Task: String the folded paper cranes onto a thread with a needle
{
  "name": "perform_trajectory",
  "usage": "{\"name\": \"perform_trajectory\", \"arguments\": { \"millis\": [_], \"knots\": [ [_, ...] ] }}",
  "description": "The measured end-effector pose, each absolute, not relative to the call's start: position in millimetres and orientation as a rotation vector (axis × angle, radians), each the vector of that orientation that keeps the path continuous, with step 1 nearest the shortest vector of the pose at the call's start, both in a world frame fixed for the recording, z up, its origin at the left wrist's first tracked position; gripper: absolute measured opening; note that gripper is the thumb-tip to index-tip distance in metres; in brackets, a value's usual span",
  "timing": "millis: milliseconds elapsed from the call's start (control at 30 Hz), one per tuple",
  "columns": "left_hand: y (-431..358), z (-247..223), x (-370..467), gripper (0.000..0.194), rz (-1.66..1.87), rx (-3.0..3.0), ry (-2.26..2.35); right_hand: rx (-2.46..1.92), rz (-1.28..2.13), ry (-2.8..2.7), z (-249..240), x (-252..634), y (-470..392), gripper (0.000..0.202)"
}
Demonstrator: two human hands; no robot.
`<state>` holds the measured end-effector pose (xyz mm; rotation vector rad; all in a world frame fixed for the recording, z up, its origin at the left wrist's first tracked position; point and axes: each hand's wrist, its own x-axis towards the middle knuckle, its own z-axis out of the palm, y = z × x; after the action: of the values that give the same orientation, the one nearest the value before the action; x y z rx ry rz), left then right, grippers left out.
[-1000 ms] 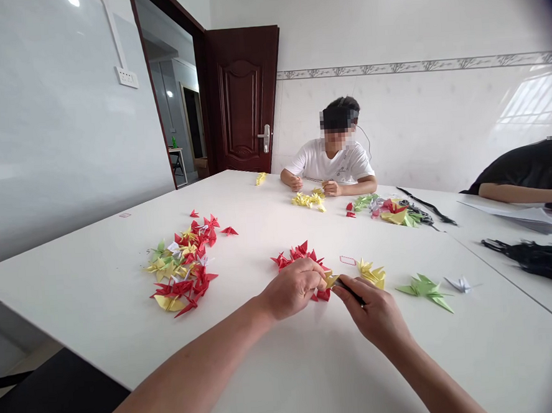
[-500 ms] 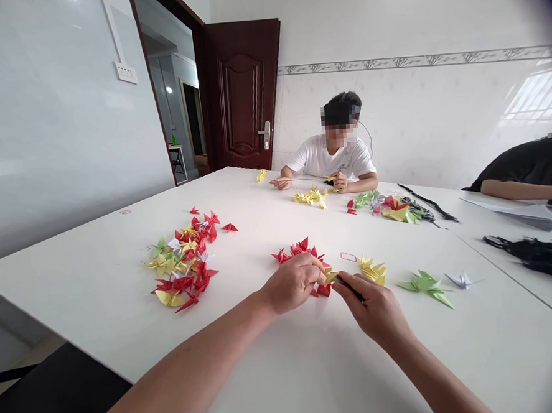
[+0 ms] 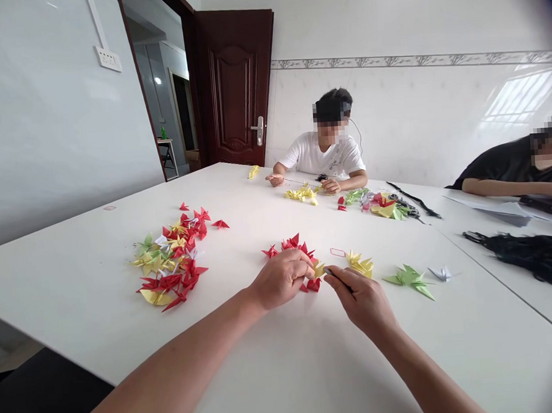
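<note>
My left hand (image 3: pixel 283 279) pinches a small yellow paper crane (image 3: pixel 318 269) between thumb and fingers. My right hand (image 3: pixel 362 293) is closed round a short dark tool with a greyish tip (image 3: pixel 327 270); most of it is hidden in the palm, and its kind does not show. That tip points at the crane, close beside it. Just behind and below my left hand is a pile of red paper cranes (image 3: pixel 293 246). Beyond my right hand lie yellow cranes (image 3: pixel 360 264).
A mixed heap of folded cranes (image 3: pixel 174 256) spreads to the left. Green cranes (image 3: pixel 410 279) and a white crane (image 3: pixel 441 273) lie right, near a black bundle of cords (image 3: pixel 522 257). Across the white table (image 3: pixel 268 381) a person in white (image 3: pixel 326 153) handles a thread; another sits far right.
The whole view has shifted slightly. The tool tip in my right hand has drawn back a little from the yellow crane, which stays in my left fingers. The person opposite has lowered one hand.
</note>
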<state>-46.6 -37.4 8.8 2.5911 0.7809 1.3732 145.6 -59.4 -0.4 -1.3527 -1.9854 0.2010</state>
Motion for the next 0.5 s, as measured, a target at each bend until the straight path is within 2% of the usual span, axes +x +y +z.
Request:
{"name": "perform_trajectory", "arguments": {
  "millis": [200,333,500],
  "knots": [
    [-39.5,11.3,-47.0,0.023,1.348,2.576,0.81,-1.476,0.321,-1.7,6.0,147.0,-58.9,0.04],
    [-40.2,12.1,-46.1,0.022,1.305,2.59,0.792,-1.407,0.483,-1.533,11.6,142.9,-62.8,0.045],
    [-43.4,11.4,-44.0,0.02,1.295,2.616,0.79,-1.405,0.51,-1.604,8.0,136.6,-67.0,0.038]
  ]
}}
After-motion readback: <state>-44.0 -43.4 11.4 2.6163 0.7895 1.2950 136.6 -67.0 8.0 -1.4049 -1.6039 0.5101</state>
